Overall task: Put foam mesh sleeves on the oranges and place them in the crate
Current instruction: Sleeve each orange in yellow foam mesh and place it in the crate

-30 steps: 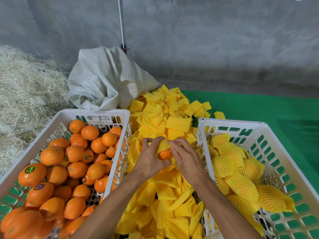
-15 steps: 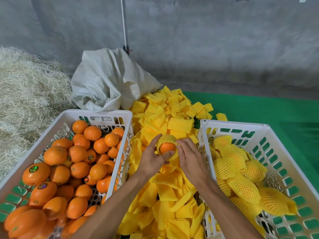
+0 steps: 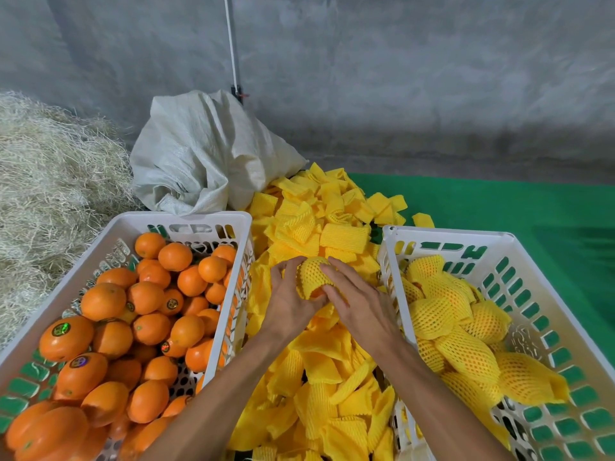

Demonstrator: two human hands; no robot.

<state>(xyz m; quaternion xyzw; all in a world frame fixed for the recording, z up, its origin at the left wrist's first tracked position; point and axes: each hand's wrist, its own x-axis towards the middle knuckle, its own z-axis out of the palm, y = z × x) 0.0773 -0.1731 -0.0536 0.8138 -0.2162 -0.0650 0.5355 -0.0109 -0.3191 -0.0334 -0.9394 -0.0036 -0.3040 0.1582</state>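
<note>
Head view: left hand (image 3: pixel 290 299) and right hand (image 3: pixel 361 302) grip a sleeved orange (image 3: pixel 312 277) over the sleeve pile (image 3: pixel 332 387), in the gap between the orange crate's rim (image 3: pixel 229 294) and the right crate's rim (image 3: pixel 389 281).

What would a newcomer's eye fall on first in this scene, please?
Probably the heap of yellow foam sleeves in the middle, where the left hand and right hand hold an orange in its sleeve. On the left stands a white crate of bare oranges; on the right, a second crate holds sleeved oranges.
</note>
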